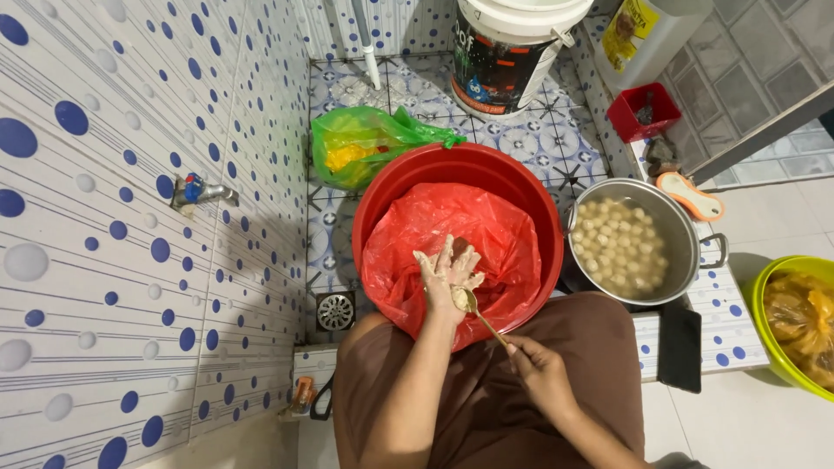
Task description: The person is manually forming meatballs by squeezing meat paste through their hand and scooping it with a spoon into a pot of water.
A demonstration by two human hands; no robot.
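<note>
- Red plastic basin (521, 187) sits on the tiled floor (539, 130) in front of the person's knees, lined with a red plastic bag (495, 234).
- Left hand (449, 274) hovers over the bag, fingers loosely curled and smeared with pale paste (459, 297); a lump of that paste sits at the heel of the palm.
- Right hand (539, 369) is closed in a pinch on the handle end of a metal spoon (478, 313), low over the lap.
- Spoon's long axis runs diagonally: handle at lower right in the right hand, bowl at upper left, touching the paste lump at the left palm.
- Handling, judged: the paste looks soft, wet and sticky and should deform at light pressure; it clings to skin, so best cupped rather than pinched. The spoon is stiff and light; holding the far end of the handle gives reach, though paste could make it slippery.
- Metal pot (686, 226), just right of the basin, holds many pale round balls (618, 245) in liquid.
- Also present: green bag (365, 143) behind the basin, white bucket (508, 52) further back, small red container (643, 113), yellow-green bowl (769, 269) at the right edge, wall tap (201, 191), floor drain (335, 311).
</note>
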